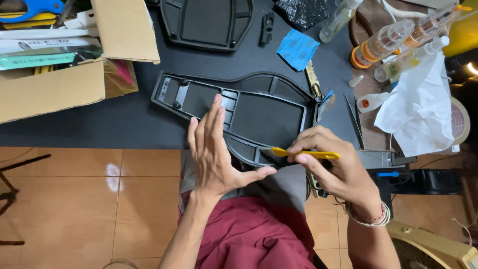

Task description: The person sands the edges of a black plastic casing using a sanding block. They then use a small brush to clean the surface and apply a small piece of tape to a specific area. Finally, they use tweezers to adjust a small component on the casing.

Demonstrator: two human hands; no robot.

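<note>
Black plastic panel: lies flat at the desk near edge. Left hand: spread open, fingers straight, fingertips resting on the panel. Right hand: pinched around a yellow tool, its tip seemingly touching the panel's rim; wrist bent inward.

Black tabletop, glossy orange tile floor.
</note>
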